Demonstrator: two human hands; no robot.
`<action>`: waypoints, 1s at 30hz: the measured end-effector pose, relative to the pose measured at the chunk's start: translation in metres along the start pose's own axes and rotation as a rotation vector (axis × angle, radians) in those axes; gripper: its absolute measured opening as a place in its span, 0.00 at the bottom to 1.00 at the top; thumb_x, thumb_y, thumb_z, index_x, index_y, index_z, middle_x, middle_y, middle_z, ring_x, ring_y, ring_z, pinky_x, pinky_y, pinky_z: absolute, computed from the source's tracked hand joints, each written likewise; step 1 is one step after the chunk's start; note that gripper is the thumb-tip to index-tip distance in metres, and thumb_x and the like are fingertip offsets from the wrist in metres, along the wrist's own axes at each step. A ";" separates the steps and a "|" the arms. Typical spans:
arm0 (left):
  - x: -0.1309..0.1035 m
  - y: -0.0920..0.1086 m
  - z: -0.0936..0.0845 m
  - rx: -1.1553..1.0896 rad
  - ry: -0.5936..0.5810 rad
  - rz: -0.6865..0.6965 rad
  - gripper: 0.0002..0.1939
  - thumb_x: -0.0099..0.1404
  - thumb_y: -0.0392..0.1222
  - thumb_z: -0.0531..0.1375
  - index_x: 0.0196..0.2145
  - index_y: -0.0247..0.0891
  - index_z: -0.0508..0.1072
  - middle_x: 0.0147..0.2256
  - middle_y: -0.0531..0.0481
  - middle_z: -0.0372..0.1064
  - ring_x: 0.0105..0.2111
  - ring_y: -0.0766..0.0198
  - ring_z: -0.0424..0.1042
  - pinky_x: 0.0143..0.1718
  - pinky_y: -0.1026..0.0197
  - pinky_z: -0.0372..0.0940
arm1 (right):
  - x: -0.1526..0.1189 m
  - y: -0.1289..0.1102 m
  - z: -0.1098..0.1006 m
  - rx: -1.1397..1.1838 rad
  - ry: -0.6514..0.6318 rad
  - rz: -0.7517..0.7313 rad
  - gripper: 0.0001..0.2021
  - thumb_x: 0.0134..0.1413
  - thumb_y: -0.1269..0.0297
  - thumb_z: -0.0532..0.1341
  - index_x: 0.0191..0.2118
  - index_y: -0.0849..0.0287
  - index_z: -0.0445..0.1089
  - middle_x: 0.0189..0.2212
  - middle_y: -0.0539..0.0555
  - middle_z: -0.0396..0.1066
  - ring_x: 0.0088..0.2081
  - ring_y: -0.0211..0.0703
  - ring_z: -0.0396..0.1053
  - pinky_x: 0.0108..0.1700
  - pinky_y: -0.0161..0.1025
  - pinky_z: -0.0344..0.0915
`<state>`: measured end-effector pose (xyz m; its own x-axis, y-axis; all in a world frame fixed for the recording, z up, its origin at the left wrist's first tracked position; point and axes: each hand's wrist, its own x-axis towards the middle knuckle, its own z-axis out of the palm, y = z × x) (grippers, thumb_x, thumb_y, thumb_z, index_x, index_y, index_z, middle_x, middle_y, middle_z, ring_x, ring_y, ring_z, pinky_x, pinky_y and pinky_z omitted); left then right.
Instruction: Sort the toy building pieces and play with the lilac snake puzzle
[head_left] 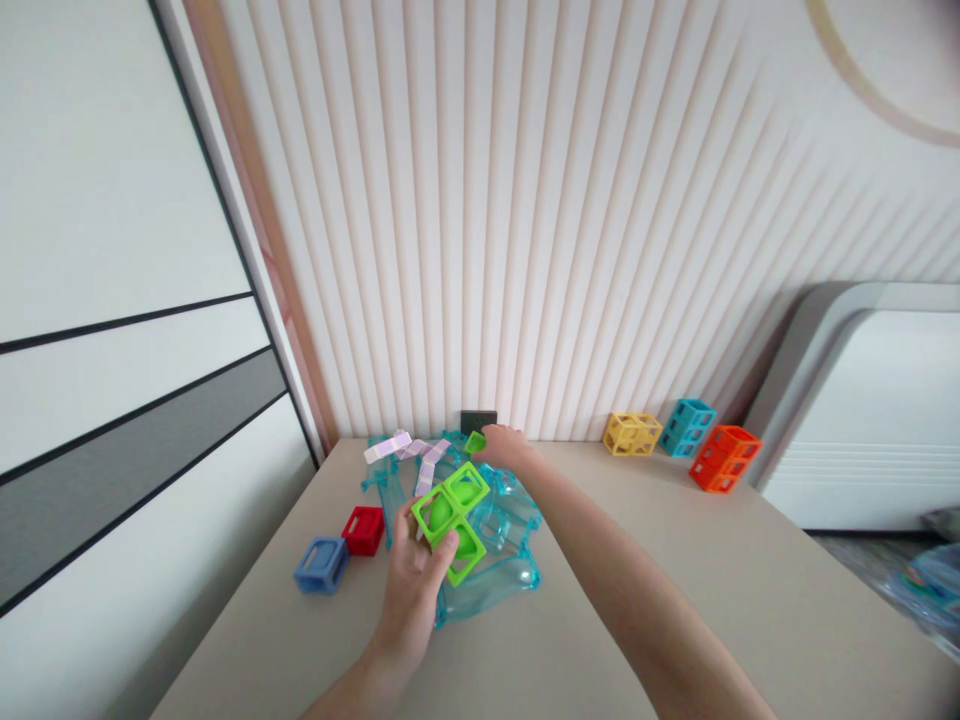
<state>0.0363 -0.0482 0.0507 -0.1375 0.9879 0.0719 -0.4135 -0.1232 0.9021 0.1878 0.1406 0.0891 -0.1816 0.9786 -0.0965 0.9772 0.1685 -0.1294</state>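
Note:
My left hand (415,562) is closed on a green block piece (452,505) made of three square open frames joined in an L shape. Farther back, my right hand (505,447) pinches a small green square piece (475,443) at the far side of the table. Beneath and behind the L-shaped piece lies a clear teal plastic bag (487,590), spread on the tabletop. Pale purple-and-white strips (427,470) rest on the bag's left part. Some of the bag is hidden by the green piece and my left hand.
A red block (364,530) and a blue block (321,565) sit at the left of the table (600,600). Toward the back right stand yellow (631,434), teal (687,427) and orange (725,459) frame blocks. A black box (478,422) is against the ribbed wall (495,200).

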 end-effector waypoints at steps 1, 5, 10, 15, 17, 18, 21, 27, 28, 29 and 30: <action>-0.001 0.000 0.001 0.004 -0.002 -0.004 0.28 0.59 0.47 0.70 0.53 0.44 0.64 0.47 0.46 0.76 0.46 0.55 0.77 0.42 0.58 0.74 | 0.000 0.001 0.002 -0.003 -0.005 0.002 0.17 0.66 0.59 0.62 0.56 0.59 0.68 0.54 0.58 0.70 0.49 0.49 0.73 0.49 0.51 0.72; -0.004 0.004 0.004 0.028 -0.018 -0.022 0.27 0.58 0.49 0.70 0.51 0.44 0.64 0.45 0.47 0.76 0.43 0.55 0.78 0.39 0.58 0.75 | -0.004 0.005 0.007 0.002 0.019 -0.001 0.16 0.66 0.58 0.62 0.55 0.59 0.69 0.53 0.57 0.71 0.49 0.49 0.73 0.50 0.52 0.72; -0.004 0.006 0.006 0.040 -0.037 -0.013 0.27 0.58 0.49 0.70 0.50 0.44 0.64 0.45 0.47 0.76 0.43 0.55 0.78 0.41 0.57 0.74 | -0.007 0.010 0.013 0.039 0.105 0.022 0.21 0.64 0.49 0.59 0.49 0.63 0.71 0.46 0.66 0.77 0.49 0.58 0.75 0.49 0.47 0.67; -0.004 0.005 0.004 0.037 -0.059 -0.014 0.26 0.60 0.48 0.69 0.51 0.44 0.63 0.45 0.48 0.76 0.44 0.55 0.77 0.42 0.58 0.74 | -0.008 0.013 0.017 0.086 0.179 0.037 0.22 0.64 0.47 0.56 0.50 0.62 0.68 0.45 0.66 0.78 0.49 0.60 0.75 0.45 0.44 0.65; -0.004 0.005 0.004 0.034 -0.067 -0.018 0.26 0.60 0.48 0.68 0.51 0.45 0.63 0.46 0.48 0.76 0.44 0.56 0.77 0.41 0.58 0.74 | -0.009 0.015 0.018 0.105 0.202 0.045 0.22 0.63 0.46 0.55 0.51 0.61 0.66 0.45 0.65 0.79 0.49 0.59 0.75 0.44 0.43 0.64; -0.004 0.005 0.004 0.033 -0.070 -0.021 0.25 0.61 0.48 0.68 0.51 0.45 0.63 0.46 0.48 0.75 0.44 0.55 0.77 0.41 0.58 0.74 | -0.010 0.016 0.018 0.116 0.214 0.051 0.23 0.64 0.46 0.55 0.51 0.61 0.66 0.45 0.65 0.79 0.49 0.59 0.75 0.44 0.43 0.63; -0.004 0.004 0.004 0.023 -0.072 -0.030 0.25 0.61 0.48 0.69 0.51 0.45 0.63 0.48 0.47 0.75 0.46 0.54 0.76 0.41 0.58 0.74 | -0.009 0.021 0.022 0.150 0.255 0.081 0.22 0.65 0.47 0.54 0.53 0.61 0.63 0.44 0.65 0.79 0.48 0.57 0.76 0.43 0.42 0.63; -0.004 0.004 0.004 0.013 -0.068 -0.039 0.26 0.60 0.49 0.69 0.51 0.45 0.63 0.48 0.47 0.75 0.44 0.54 0.77 0.39 0.59 0.74 | -0.011 0.028 0.032 0.219 0.369 0.097 0.18 0.65 0.49 0.56 0.50 0.59 0.63 0.39 0.62 0.80 0.45 0.56 0.77 0.44 0.42 0.63; -0.004 0.004 0.004 0.012 -0.067 -0.039 0.26 0.60 0.49 0.69 0.51 0.45 0.63 0.48 0.47 0.74 0.45 0.54 0.76 0.38 0.59 0.74 | -0.012 0.028 0.032 0.235 0.396 0.084 0.18 0.65 0.50 0.57 0.50 0.59 0.63 0.39 0.62 0.80 0.45 0.56 0.77 0.45 0.42 0.63; -0.004 0.004 0.004 0.010 -0.066 -0.037 0.26 0.60 0.49 0.69 0.52 0.45 0.63 0.48 0.47 0.74 0.45 0.54 0.76 0.38 0.59 0.74 | -0.013 0.027 0.032 0.252 0.425 0.070 0.17 0.64 0.51 0.57 0.50 0.59 0.63 0.38 0.61 0.80 0.45 0.56 0.77 0.46 0.42 0.63; -0.004 0.004 0.005 0.010 -0.064 -0.036 0.27 0.60 0.49 0.69 0.52 0.45 0.63 0.48 0.46 0.74 0.45 0.54 0.76 0.39 0.59 0.74 | -0.014 0.027 0.031 0.272 0.455 0.053 0.17 0.64 0.51 0.58 0.49 0.59 0.64 0.38 0.61 0.80 0.46 0.55 0.76 0.47 0.43 0.63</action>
<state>0.0394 -0.0526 0.0559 -0.0648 0.9957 0.0659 -0.4078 -0.0867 0.9089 0.2132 0.1278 0.0560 -0.0070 0.9474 0.3200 0.9089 0.1395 -0.3931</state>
